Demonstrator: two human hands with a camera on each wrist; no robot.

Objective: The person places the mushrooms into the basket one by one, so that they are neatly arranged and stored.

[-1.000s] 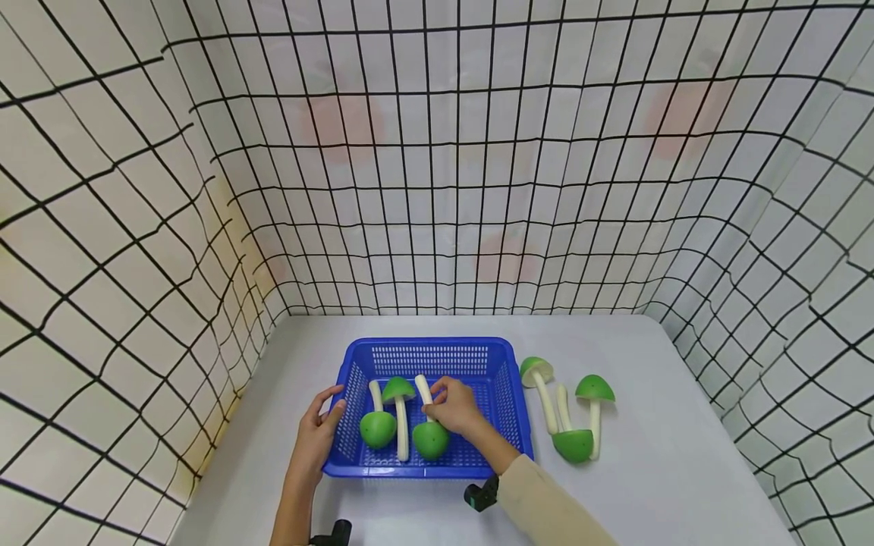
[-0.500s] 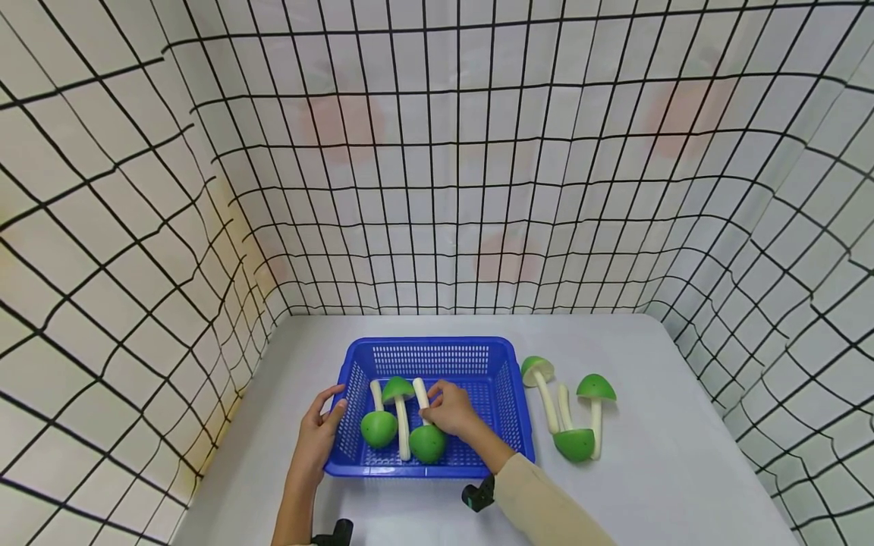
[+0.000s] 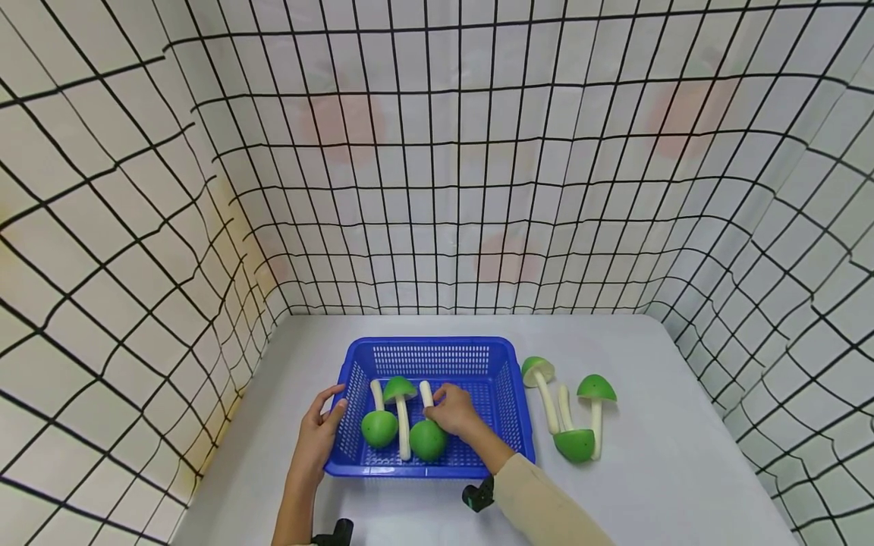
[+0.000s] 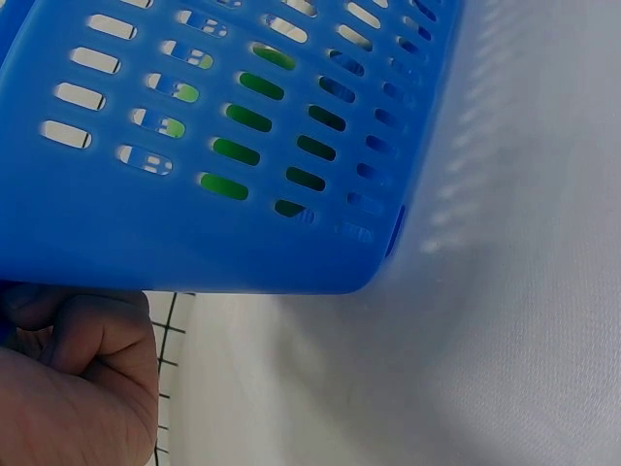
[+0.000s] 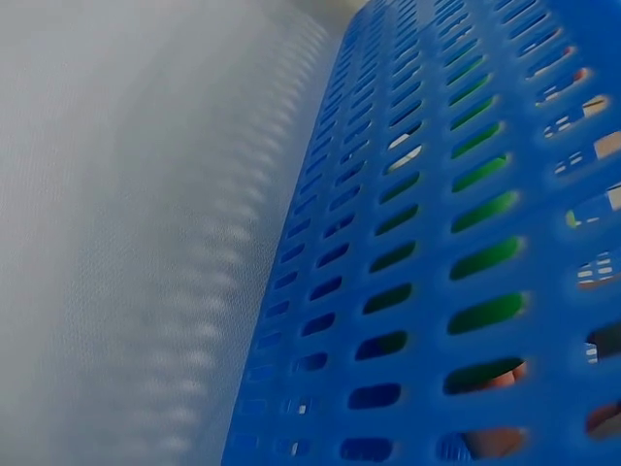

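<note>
A blue plastic basket (image 3: 437, 472) with slotted walls rests on the white surface in the head view. My left hand (image 3: 318, 432) grips its left rim, thumb on the inner side; the left wrist view shows curled fingers (image 4: 92, 330) at the rim. Inside the basket, my right hand (image 3: 454, 413) pinches the white stem of a toy mushroom (image 3: 428, 440), its round green cap turned toward me. To its left lie a mushroom (image 3: 403, 425) with its cap at the far end and another mushroom (image 3: 378, 430) with its cap near. Basket slots hide most of the right hand in the right wrist view.
Right of the basket lie three more green-capped mushrooms: one mushroom (image 3: 545, 402) beside the basket wall, a cap-down mushroom (image 3: 573, 444), and a cap-up mushroom (image 3: 596, 394). Black grid netting (image 3: 456, 224) before white walls encloses the white table (image 3: 655, 485) on three sides.
The right hand has shifted the held mushroom slightly; its cap sits a little further left, and its stem's tip has swung right. The left hand and the other mushrooms stay put.
</note>
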